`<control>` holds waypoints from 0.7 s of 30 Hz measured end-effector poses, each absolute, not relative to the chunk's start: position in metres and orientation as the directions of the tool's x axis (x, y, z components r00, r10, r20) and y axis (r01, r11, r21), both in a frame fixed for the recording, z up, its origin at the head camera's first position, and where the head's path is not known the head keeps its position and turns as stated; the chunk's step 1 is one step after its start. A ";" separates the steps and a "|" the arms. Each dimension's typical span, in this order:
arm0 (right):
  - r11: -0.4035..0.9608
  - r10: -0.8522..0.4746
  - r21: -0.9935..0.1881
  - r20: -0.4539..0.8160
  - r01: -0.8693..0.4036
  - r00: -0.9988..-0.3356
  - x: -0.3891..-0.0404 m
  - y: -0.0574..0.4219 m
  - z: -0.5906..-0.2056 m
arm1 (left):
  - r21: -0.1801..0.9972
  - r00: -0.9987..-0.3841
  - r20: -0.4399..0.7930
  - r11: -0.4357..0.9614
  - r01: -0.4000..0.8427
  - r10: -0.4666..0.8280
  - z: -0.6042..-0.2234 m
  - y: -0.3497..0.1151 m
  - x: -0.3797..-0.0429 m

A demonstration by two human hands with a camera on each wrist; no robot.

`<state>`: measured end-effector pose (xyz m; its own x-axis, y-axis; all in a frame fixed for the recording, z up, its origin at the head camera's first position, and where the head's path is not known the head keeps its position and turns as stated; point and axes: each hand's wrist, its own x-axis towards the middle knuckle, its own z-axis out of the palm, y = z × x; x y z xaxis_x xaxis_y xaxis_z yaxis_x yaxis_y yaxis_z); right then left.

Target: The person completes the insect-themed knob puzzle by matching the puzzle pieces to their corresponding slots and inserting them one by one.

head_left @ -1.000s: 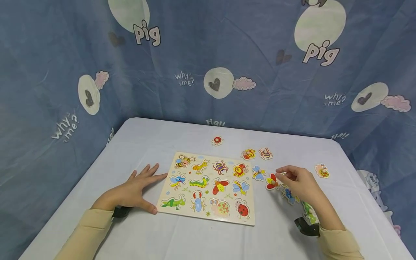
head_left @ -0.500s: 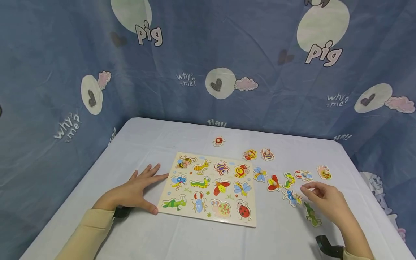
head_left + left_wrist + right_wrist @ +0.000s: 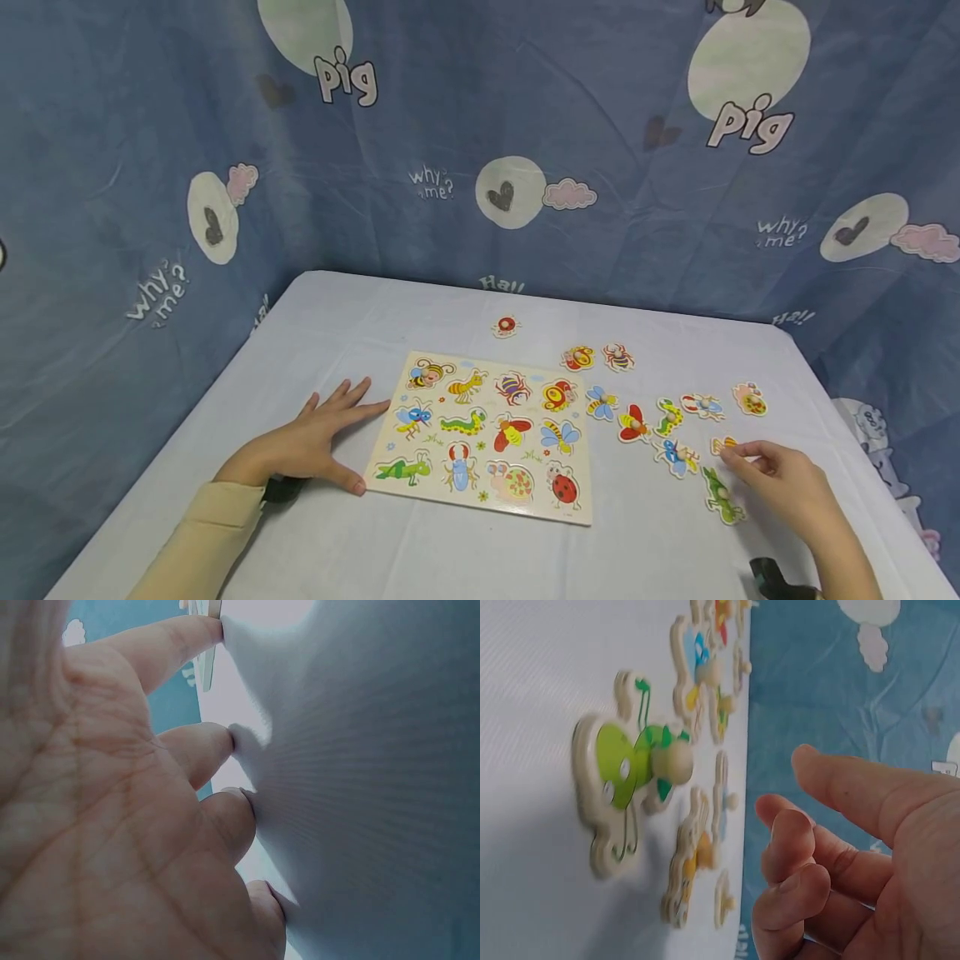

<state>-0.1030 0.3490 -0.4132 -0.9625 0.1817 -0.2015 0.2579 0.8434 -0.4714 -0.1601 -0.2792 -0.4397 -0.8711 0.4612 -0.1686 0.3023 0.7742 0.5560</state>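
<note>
My left hand [image 3: 315, 437] lies spread at the left edge of a wooden insect puzzle board [image 3: 468, 508], thumb and index finger at its side. In the left wrist view its fingertips [image 3: 244, 817] meet the white tabletop. My right hand [image 3: 791, 492] hovers over a yellow-orange insect puzzle piece [image 3: 724, 445] and partly covers it from the head view. In the right wrist view that knobbed piece [image 3: 686, 862] rests on the table, and the loosely bent fingers [image 3: 791, 900] hold nothing, thumb apart. Closest to that wrist camera lies a green grasshopper piece [image 3: 619, 769].
Around the board's right side lie a blue insect piece [image 3: 677, 457], a caterpillar [image 3: 667, 417], a red-winged bug [image 3: 633, 424], a stag beetle [image 3: 702, 406], a snail [image 3: 750, 399] and several more. A ladybug piece [image 3: 506, 326] sits behind the board. Blue patterned cloth [image 3: 360, 225] hangs behind the table.
My right hand has moved right and toward the near edge, from above the middle pieces to the yellow-orange one, uncovering the caterpillar, stag beetle and grasshopper. My left hand has stayed put.
</note>
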 end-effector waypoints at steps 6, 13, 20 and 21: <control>0.844 0.212 -0.446 -0.230 0.297 -0.950 -0.100 0.357 -0.416 | 0.560 -0.870 -0.171 0.772 0.301 0.463 -0.439 -0.279 -0.160; 0.821 0.247 -0.441 -0.298 0.363 -0.922 -0.097 0.360 -0.420 | 0.554 -0.873 -0.171 0.777 0.298 0.457 -0.438 -0.278 -0.160; 0.823 0.237 -0.437 -0.319 0.364 -0.918 -0.096 0.361 -0.426 | 0.564 -0.869 -0.167 0.768 0.304 0.466 -0.436 -0.278 -0.159; 0.823 0.235 -0.438 -0.316 0.361 -0.919 -0.096 0.361 -0.426 | 0.565 -0.868 -0.166 0.766 0.305 0.468 -0.436 -0.278 -0.159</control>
